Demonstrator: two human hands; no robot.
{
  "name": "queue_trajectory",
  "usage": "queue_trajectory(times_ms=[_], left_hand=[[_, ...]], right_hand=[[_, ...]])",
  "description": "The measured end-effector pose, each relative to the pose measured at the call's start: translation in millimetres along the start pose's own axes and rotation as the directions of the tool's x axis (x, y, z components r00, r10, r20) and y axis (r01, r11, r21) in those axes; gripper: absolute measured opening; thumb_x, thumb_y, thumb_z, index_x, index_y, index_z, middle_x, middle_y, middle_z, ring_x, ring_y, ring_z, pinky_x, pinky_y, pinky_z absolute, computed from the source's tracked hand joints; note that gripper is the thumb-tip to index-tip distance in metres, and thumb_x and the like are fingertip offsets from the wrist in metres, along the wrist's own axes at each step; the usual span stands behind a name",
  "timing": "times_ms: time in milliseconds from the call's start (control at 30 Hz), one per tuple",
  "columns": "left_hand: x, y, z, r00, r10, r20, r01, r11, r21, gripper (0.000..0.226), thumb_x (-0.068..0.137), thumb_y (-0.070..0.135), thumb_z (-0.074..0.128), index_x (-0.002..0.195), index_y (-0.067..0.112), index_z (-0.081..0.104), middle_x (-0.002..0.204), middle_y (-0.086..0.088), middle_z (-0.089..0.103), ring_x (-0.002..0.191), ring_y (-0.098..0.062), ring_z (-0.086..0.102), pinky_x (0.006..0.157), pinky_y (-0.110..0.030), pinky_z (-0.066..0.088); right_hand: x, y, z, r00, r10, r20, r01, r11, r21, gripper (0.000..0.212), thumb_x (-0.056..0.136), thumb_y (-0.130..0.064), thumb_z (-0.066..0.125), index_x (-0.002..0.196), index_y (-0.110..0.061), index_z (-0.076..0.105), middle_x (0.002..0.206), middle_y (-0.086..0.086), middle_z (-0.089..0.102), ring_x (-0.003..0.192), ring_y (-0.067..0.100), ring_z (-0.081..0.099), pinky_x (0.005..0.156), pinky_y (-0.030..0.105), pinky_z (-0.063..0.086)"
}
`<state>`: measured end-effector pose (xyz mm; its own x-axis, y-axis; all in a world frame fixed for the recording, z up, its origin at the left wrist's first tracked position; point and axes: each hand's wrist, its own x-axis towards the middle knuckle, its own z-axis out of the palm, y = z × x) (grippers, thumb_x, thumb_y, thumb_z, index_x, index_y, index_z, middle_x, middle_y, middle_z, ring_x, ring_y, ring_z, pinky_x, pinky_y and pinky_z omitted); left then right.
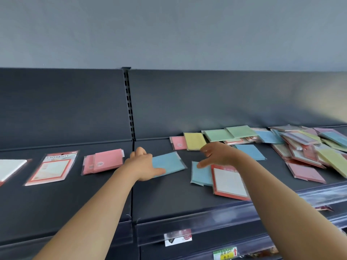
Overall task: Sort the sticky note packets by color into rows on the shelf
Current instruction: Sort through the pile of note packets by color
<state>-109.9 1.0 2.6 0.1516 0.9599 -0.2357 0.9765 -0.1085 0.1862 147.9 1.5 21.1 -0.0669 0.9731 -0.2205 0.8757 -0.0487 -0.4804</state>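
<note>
L hand (142, 164) grips a blue pkt (169, 163) by its left end, thumb laid on top, fingers curled at the far side; pkt lies mid-shelf, just right of the slotted post (129, 104), tilted w/ its right end toward the back edge. R hand (217, 154) is slack, fingers spread, holding nothing; it hangs over the top edge of a 2nd blue pkt (201, 174), thumb tip at its upper left corner, contact not clear. That 2nd blue pkt is partly under a red-framed white pkt (230, 182), which sits close to the front edge of the shelf (169, 199).

Left of the post, in a row: pink stack (105, 162), red-framed "University" pkt (52, 168), white pkt (9, 168) cut off at the left edge.

Along the back edge: pink pkt (178, 142), yellow pkt (194, 140) overlapping it, green pkts (219, 135). A 3rd blue pkt (249, 152) lies just past the R wrist. Right end of shelf holds a mixed heap (309, 152): pink, yellow, blue, lilac, overlapping.

Price label (178, 237) on the front rail
</note>
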Motion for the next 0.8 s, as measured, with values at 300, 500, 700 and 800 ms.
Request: queue_trajectory(times_ms=[300,500,700,800], left_hand=[[-5.8,-2.3,4.1,0.989,-0.031,-0.147,-0.01,0.962,-0.273,0.077,0.063,0.059,0.08,0.113,0.016,0.041,0.108,-0.003,0.053,0.1,-0.024,0.051,0.071,-0.034,0.044],[-9.4,-10.9,11.2,0.972,-0.054,-0.229,-0.09,0.813,-0.575,0.046,0.075,0.028,0.08,0.108,0.015,0.051,0.105,0.002,0.055,0.09,-0.02,0.056,0.072,-0.033,0.047],[-9.9,-15.7,14.6,0.953,-0.096,-0.287,-0.153,0.663,-0.733,0.03,0.082,0.01,0.069,0.103,0.023,0.052,0.105,0.002,0.059,0.092,-0.022,0.06,0.069,-0.037,0.054],[-11.1,-11.2,13.3,0.947,-0.115,-0.3,-0.162,0.635,-0.755,0.024,0.086,0.006,0.057,0.1,0.025,0.051,0.102,0.003,0.059,0.094,-0.025,0.06,0.066,-0.04,0.056]], right_hand=[[-15.4,-6.0,8.2,0.994,0.05,0.093,-0.02,0.954,-0.298,0.079,0.061,-0.049,0.084,0.13,-0.032,0.048,0.126,-0.006,0.054,0.107,0.02,0.051,0.098,0.039,0.043],[-13.6,-7.6,22.9,0.994,-0.028,-0.103,0.028,1.0,0.003,0.069,0.064,-0.027,0.086,0.118,-0.032,0.043,0.11,-0.008,0.055,0.098,0.017,0.051,0.112,0.048,0.026],[1.0,-13.7,27.1,0.922,-0.013,-0.388,0.143,0.941,0.308,0.032,0.079,-0.016,0.074,0.108,-0.026,0.063,0.102,-0.002,0.064,0.103,0.025,0.059,0.091,0.042,0.051],[2.1,-29.2,19.4,0.906,-0.057,-0.419,0.275,0.832,0.482,0.015,0.083,-0.007,0.07,0.09,-0.017,0.061,0.094,0.004,0.069,0.087,0.021,0.065,0.076,0.034,0.05]])
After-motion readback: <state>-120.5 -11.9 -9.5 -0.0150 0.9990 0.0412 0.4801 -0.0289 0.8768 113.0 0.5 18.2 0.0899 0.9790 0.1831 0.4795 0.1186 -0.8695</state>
